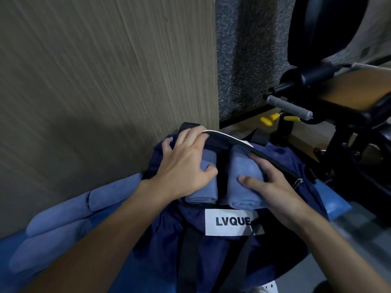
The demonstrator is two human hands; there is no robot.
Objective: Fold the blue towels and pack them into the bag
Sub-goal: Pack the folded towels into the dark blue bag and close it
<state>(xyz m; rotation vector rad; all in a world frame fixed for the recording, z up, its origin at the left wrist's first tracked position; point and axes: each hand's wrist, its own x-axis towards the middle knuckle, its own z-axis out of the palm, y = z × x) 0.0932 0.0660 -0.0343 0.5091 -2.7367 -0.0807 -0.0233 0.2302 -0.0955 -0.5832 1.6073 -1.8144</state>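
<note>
Inside the open bag (211, 256), near the bench's (336, 204) far edge, the left roll (203, 193) and the right roll (243, 166) of blue towel lie side by side, with their long axes pointing away from the person. The left hand (184, 166) curls over the left roll, and the right hand (273, 187) grips the right roll under the zipper rim (232, 140). Spare rolls (63, 212) wait toward the bench's left edge, nearer the left hand.

Single head-worn wide-angle view, steeply downward, close above the open bag (222, 250)
</note>
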